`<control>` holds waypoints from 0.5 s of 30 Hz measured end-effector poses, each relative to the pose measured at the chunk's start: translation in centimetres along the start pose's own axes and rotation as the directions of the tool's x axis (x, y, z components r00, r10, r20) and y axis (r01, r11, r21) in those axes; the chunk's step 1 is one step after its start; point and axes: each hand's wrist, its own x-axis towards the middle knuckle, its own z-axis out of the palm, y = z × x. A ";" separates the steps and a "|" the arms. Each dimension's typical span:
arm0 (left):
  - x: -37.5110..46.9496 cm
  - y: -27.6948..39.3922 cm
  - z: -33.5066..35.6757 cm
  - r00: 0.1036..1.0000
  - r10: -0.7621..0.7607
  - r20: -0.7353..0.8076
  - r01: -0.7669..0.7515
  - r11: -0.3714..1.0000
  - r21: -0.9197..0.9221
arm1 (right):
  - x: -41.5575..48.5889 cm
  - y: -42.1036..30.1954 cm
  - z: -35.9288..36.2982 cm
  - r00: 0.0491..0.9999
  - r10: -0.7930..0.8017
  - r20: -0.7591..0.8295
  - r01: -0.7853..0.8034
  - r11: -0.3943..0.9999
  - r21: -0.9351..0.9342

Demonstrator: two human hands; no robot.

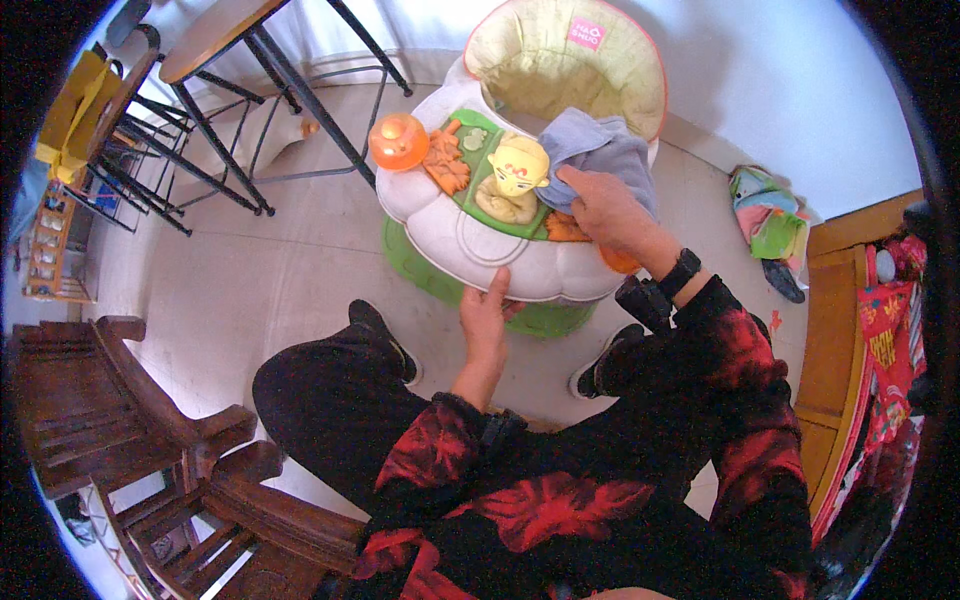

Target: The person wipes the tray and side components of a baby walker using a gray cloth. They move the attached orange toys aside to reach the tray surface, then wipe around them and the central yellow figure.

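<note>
A white baby walker [442,232] with a green toy panel, a yellow cartoon figure [517,169] and a padded seat [577,67] stands before me. My right hand [611,210] holds a grey-blue cloth [607,150] against the right part of the tray, beside the figure's head. At the tray's front edge, my left hand [487,307] has its thumb on the rim and its other fingers under it. An orange dome [400,142] sits at the tray's left end. The walker's green base [420,266] shows below.
A stool with black metal legs [307,97] stands at upper left. Dark wooden chairs [247,517] are at lower left. On the right, a colourful cloth bundle [772,225] lies against the wall near a wooden cabinet [829,330]. My shoes [382,337] flank the walker's base.
</note>
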 end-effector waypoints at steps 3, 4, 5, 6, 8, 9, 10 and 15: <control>0.0 0.1 0.3 0.999 0.009 -0.032 -0.011 0.999 -0.053 | -0.4 0.0 -0.2 0.996 -0.077 0.046 0.078 0.997 -0.024; 0.0 0.1 0.3 0.999 0.008 -0.032 -0.010 0.999 -0.048 | -0.5 0.3 -0.2 0.994 -0.103 0.026 0.104 0.995 -0.007; 0.0 0.2 0.3 0.999 0.007 -0.032 -0.008 0.999 -0.042 | -0.6 0.6 -0.2 0.992 -0.129 0.005 0.129 0.992 0.010; -0.1 0.2 0.3 1.000 0.005 -0.031 -0.006 0.999 -0.035 | -0.7 1.0 -0.1 0.983 -0.183 -0.020 0.183 0.983 0.025; 0.1 0.2 0.1 1.000 -0.007 -0.029 0.007 1.000 -0.016 | -0.4 1.9 -0.1 0.971 -0.177 -0.159 0.204 0.963 0.176; 0.1 0.2 0.0 0.999 -0.029 -0.040 0.028 1.000 -0.004 | -0.1 2.3 -0.2 0.969 -0.153 -0.195 0.199 0.949 0.244; 0.1 0.2 -0.2 1.000 -0.005 -0.026 0.004 1.000 -0.009 | 0.4 2.9 -0.4 0.961 -0.049 -0.273 0.155 0.911 0.382; 0.4 -0.3 0.0 1.000 0.008 -0.012 -0.008 0.998 -0.063 | 1.9 4.1 -1.7 0.842 0.365 -0.398 0.021 0.714 0.699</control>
